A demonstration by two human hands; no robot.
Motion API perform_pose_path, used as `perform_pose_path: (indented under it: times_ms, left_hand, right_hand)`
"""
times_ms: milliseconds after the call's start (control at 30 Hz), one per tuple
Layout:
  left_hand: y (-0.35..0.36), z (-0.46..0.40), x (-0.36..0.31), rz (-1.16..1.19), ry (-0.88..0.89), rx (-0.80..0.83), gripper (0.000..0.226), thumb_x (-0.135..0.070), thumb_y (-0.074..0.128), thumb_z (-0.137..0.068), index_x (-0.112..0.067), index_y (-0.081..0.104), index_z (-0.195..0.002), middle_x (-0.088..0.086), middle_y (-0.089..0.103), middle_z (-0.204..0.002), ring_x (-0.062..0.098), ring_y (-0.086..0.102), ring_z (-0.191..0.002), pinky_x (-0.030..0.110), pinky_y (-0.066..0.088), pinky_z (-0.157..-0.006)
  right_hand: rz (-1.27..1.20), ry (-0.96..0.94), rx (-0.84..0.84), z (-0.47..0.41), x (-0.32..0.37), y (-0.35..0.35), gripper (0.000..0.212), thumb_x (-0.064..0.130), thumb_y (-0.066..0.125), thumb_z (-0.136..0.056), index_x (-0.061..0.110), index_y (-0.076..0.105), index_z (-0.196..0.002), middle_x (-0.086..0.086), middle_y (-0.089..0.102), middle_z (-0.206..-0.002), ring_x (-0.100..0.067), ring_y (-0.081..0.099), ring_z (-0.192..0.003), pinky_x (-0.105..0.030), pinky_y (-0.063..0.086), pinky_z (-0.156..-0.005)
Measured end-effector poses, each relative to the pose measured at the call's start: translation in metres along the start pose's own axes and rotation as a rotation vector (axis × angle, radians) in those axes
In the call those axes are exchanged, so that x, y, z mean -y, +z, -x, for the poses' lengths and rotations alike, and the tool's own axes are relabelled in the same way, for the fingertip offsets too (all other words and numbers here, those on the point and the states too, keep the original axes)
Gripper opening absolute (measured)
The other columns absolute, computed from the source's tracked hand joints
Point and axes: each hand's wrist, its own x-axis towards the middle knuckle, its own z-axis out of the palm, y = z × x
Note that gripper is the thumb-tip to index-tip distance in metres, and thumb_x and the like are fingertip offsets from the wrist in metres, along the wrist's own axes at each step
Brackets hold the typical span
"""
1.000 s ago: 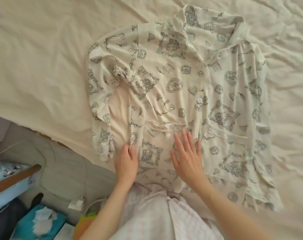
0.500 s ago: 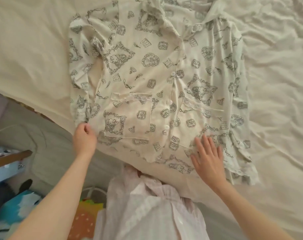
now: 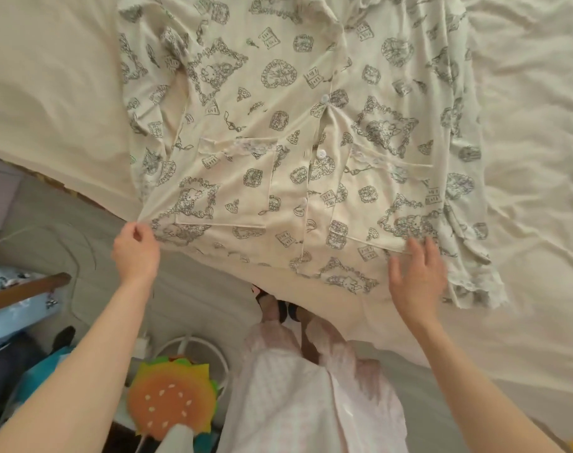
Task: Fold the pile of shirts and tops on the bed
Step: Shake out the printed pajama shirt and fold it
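A cream button-up pyjama top with a grey cartoon print lies front-up on the bed, its hem hanging over the near edge. Both sleeves lie folded in along its sides. My left hand pinches the hem's lower left corner at the bed edge. My right hand hovers with spread fingers over the lower right hem, fingertips touching the cloth below the right pocket. Two lace-trimmed pockets and white buttons show down the front.
The cream sheet is wrinkled to the right of the top. Below the bed edge are grey floor, a burger-shaped cushion on a white round stool, a wooden bar at left, and my pink-clad legs.
My hands spread apart from the middle of the hem to its two corners. The left hand took hold of the left corner. The view moved closer to the top.
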Motion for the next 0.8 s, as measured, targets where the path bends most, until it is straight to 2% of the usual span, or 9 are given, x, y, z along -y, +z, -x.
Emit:
perform_pose_path:
  times_ms: [133,233,300,367,500,533,633,733,800]
  left_hand:
    - [0.004,-0.007,0.006,0.148,-0.029,0.048,0.031,-0.017,0.027,-0.102,0.002,0.047,-0.115,0.011,0.046,-0.098,0.018,0.041,-0.089,0.029,0.031,-0.074]
    - [0.0,0.002,0.012,0.188,0.077,0.153,0.027,-0.025,0.034,-0.102,-0.002,0.047,-0.106,0.004,0.046,-0.083,0.019,0.042,-0.078,0.026,0.034,-0.067]
    - [-0.006,0.007,0.018,0.152,0.136,0.264,0.028,-0.03,0.046,-0.098,-0.003,0.049,-0.104,0.005,0.05,-0.086,0.02,0.045,-0.078,0.027,0.036,-0.069]
    - [-0.011,0.012,0.025,0.124,0.141,0.373,0.02,-0.025,0.055,-0.094,-0.007,0.053,-0.102,0.005,0.055,-0.092,0.019,0.049,-0.084,0.028,0.038,-0.071]
    - [-0.009,0.015,0.051,0.257,-0.099,0.529,0.014,-0.013,0.06,-0.09,-0.001,0.058,-0.097,0.008,0.056,-0.083,0.013,0.044,-0.062,0.013,0.042,-0.042]
    - [-0.009,0.016,0.057,0.271,-0.147,0.55,0.016,-0.014,0.06,-0.091,0.0,0.059,-0.098,0.007,0.055,-0.08,0.01,0.042,-0.057,0.011,0.039,-0.039]
    - [-0.012,0.014,0.067,0.253,-0.186,0.598,0.016,-0.016,0.057,-0.093,-0.002,0.058,-0.1,0.003,0.05,-0.071,0.002,0.039,-0.041,0.012,0.036,-0.037]
    - [-0.013,0.01,0.075,0.252,-0.213,0.569,0.018,-0.015,0.055,-0.094,0.0,0.056,-0.104,0.003,0.044,-0.067,0.013,0.035,-0.051,0.019,0.038,-0.042]
    - [-0.012,0.008,0.078,0.226,-0.235,0.54,0.02,-0.014,0.054,-0.095,0.001,0.056,-0.106,0.004,0.044,-0.067,0.015,0.032,-0.055,0.026,0.035,-0.05]
  right_hand:
    - [-0.104,0.283,-0.032,-0.006,-0.01,-0.008,0.053,0.032,0.05,-0.09,-0.001,0.046,-0.13,-0.023,0.045,-0.134,-0.036,0.038,-0.127,-0.048,0.03,-0.107]
    - [-0.186,0.479,-0.017,-0.008,-0.009,-0.013,0.054,0.049,0.05,-0.085,0.004,0.055,-0.114,-0.018,0.054,-0.115,-0.033,0.048,-0.109,-0.045,0.038,-0.093]
    - [-0.276,0.574,-0.024,-0.006,-0.006,-0.016,0.054,0.055,0.049,-0.084,0.005,0.054,-0.104,-0.013,0.056,-0.103,-0.031,0.053,-0.099,-0.042,0.041,-0.084]
    - [-0.34,0.679,0.011,0.003,-0.002,-0.015,0.051,0.049,0.05,-0.09,0.001,0.05,-0.108,-0.012,0.055,-0.104,-0.032,0.053,-0.102,-0.041,0.042,-0.085]
    - [-0.755,0.839,0.108,0.025,-0.006,-0.003,0.046,0.033,0.056,-0.09,0.017,0.046,-0.132,-0.004,0.055,-0.127,-0.03,0.05,-0.118,-0.042,0.041,-0.091]
    - [-0.851,0.852,0.122,0.028,-0.01,-0.001,0.041,0.027,0.058,-0.09,0.021,0.048,-0.13,-0.002,0.057,-0.126,-0.027,0.053,-0.114,-0.04,0.042,-0.088]
    - [-0.948,0.897,0.121,0.039,-0.024,-0.006,0.034,0.016,0.059,-0.091,0.007,0.054,-0.124,-0.009,0.064,-0.111,-0.021,0.06,-0.091,-0.035,0.045,-0.085]
    - [-0.966,0.926,0.085,0.044,-0.037,-0.015,0.032,0.014,0.057,-0.093,0.001,0.054,-0.122,-0.008,0.063,-0.09,-0.017,0.06,-0.077,-0.035,0.048,-0.087]
    - [-0.944,0.935,0.066,0.044,-0.042,-0.019,0.034,0.014,0.057,-0.093,-0.001,0.053,-0.124,-0.011,0.062,-0.094,-0.017,0.059,-0.076,-0.034,0.047,-0.084]
